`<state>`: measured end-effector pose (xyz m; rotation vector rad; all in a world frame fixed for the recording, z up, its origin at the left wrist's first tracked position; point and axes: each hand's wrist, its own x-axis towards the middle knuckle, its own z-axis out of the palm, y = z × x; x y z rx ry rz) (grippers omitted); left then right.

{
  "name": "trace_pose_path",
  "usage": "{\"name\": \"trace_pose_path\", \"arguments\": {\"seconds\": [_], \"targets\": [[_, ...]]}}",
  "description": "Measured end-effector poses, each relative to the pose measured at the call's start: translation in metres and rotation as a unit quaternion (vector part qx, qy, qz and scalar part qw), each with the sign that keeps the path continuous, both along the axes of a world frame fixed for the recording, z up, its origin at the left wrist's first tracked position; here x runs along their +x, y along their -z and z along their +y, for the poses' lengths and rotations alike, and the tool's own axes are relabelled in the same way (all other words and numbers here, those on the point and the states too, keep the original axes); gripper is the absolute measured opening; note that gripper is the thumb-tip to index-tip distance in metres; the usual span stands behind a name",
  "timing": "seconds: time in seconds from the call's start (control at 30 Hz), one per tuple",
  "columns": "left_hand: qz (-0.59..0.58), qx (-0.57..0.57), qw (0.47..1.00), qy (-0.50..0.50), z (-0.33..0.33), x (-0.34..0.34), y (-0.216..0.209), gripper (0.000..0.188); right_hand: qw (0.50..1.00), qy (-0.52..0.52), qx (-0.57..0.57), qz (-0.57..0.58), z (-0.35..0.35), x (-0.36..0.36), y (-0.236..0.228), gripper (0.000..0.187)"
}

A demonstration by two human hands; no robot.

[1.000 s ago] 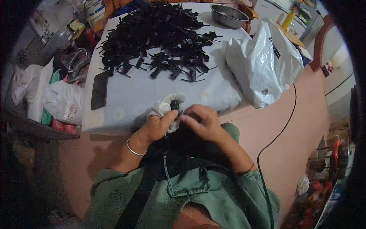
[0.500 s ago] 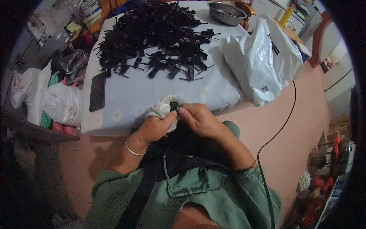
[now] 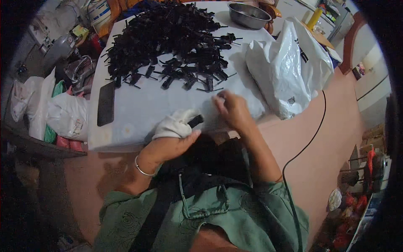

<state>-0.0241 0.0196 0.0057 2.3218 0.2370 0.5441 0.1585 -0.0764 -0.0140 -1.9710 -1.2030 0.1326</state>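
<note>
My left hand (image 3: 170, 145), with a bangle on its wrist, is closed near the table's front edge. It grips a small black plastic part (image 3: 195, 121) together with a bunched white cloth (image 3: 174, 124) that covers some of the fingers. To its right and farther out, my right hand (image 3: 231, 108) hovers over the table with its fingers curled in. Whatever those fingers hold, if anything, is too small to make out. A big heap of black plastic parts (image 3: 168, 38) with thin protruding pins or wires lies beyond both hands, and a few loose ones sit close to the right hand.
A black phone (image 3: 105, 104) lies on the white-covered table (image 3: 138, 109) at the left. At the back right stand a metal bowl (image 3: 249, 16) and a large white plastic bag (image 3: 281, 71). A black cable (image 3: 308, 145) hangs on the right. Bags (image 3: 67, 115) crowd a shelf at the left.
My right hand has left the black part and moved up and to the right over the table. My left hand, still holding the part and cloth, has turned slightly.
</note>
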Motion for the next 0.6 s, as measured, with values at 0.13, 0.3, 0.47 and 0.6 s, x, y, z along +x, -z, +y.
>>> {"name": "trace_pose_path", "arguments": {"seconds": [0.13, 0.3, 0.47, 0.6], "targets": [[0.001, -0.083, 0.994, -0.077, 0.010, 0.006, 0.021, 0.026, 0.977, 0.053, -0.117, -0.169, 0.015, 0.031, 0.016, 0.012], [-0.029, -0.450, 0.873, -0.185, 0.010, 0.007, 0.021, 0.021, 0.985, -0.160, 0.044, -0.049, 0.009, 0.013, 0.019, 0.010], [-0.098, -0.769, 0.628, -0.067, 0.015, 0.009, 0.022, 0.017, 0.961, -0.266, 0.069, 0.000, -0.006, -0.020, 0.006, 0.015], [-0.090, -0.665, 0.741, -0.013, 0.011, 0.006, 0.018, 0.022, 0.968, -0.235, 0.091, 0.012, -0.013, -0.037, -0.013, 0.015]]}}
